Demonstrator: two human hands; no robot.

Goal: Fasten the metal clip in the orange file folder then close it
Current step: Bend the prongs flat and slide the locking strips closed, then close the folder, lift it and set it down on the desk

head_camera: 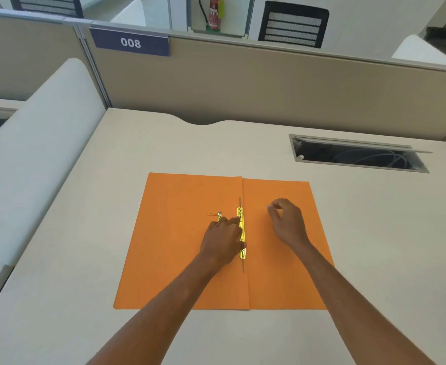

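Note:
The orange file folder [179, 259] lies open and flat on the desk in front of me. Along its centre fold sits the gold metal clip bar [242, 238], with thin prongs sticking out past both ends. A second small gold clip piece [219, 215] lies on the left leaf, partly under my fingers. My left hand [223, 239] rests on the left leaf, its fingertips and thumb touching the clip bar. My right hand [287, 222] hovers over the right leaf, fingers loosely curled, holding nothing that I can see.
The beige desk [85, 259] is walled by a tan partition [269, 88] with a sign reading 008. An open cable hatch [356, 154] lies at the back right. A white padded divider [32, 154] runs along the left.

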